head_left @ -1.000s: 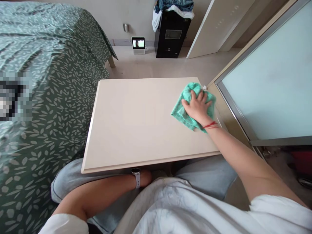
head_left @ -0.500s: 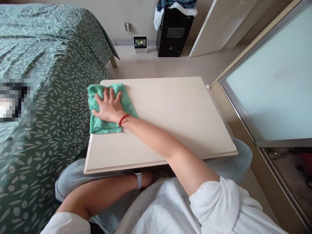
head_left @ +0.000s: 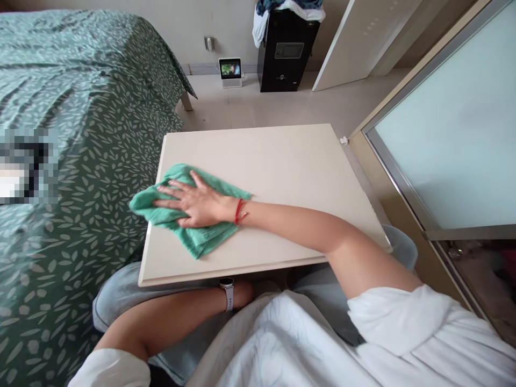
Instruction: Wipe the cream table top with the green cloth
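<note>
A cream tabletop (head_left: 282, 161) lies across the view over my knees. On its left part my right hand (head_left: 197, 203) rests palm down with fingers spread, pressing on a green cloth (head_left: 201, 239). One bunched corner of the cloth sticks out past the table's left edge. A red string bracelet circles that wrist. Below the table's near edge, my left hand (head_left: 243, 294) shows only in part beside a watch (head_left: 228, 290) with a pale strap; its fingers are hidden.
A bed (head_left: 100, 107) with a green leaf-patterned cover borders the table's left side. Beyond stand a small screen (head_left: 230, 70) and a black cabinet (head_left: 282, 59) with clothes on top. A door (head_left: 346, 48) is behind, and a frosted sliding panel (head_left: 451, 129) at right.
My right hand and the cloth have moved toward me and slightly right from the table's far left corner. The cloth has turned and bunched. My left arm has stayed in place.
</note>
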Motion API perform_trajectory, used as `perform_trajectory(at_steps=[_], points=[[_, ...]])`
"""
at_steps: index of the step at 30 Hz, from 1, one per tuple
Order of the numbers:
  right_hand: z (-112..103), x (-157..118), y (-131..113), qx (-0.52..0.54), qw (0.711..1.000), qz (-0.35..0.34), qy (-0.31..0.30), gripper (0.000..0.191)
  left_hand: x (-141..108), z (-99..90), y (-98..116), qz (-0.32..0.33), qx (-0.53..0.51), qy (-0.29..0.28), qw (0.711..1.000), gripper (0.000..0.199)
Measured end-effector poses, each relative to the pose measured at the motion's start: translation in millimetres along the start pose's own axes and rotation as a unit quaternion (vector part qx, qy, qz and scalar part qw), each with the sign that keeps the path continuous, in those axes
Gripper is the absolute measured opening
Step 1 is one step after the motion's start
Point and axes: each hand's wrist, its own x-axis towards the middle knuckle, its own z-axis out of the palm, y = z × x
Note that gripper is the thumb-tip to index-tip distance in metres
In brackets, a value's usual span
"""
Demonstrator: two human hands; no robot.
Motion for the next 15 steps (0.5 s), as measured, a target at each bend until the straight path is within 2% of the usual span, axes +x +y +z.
perform_trajectory(at_steps=[4, 9, 12, 15], points=[[-18, -57, 65, 0.028, 0.991, 0.128, -0.002, 0.077, 0, -1.4, -1, 0.019, 0.019, -0.001, 1.000, 0.032], [-39, -165, 128, 0.002, 0.948, 0.319, 0.015, 0.076, 2, -0.8, -3, 0.035, 0.028, 0.001, 0.999, 0.028], [-40, -235, 146, -0.034, 0.904, 0.423, 0.038, 0.074, 2, -1.1, -3, 0.037, 0.033, -0.006, 0.999, 0.026], [-33, -292, 142, -0.056, 0.851, 0.516, 0.084, 0.073, 2, -1.9, -4, 0.038, 0.030, -0.003, 0.999, 0.024]])
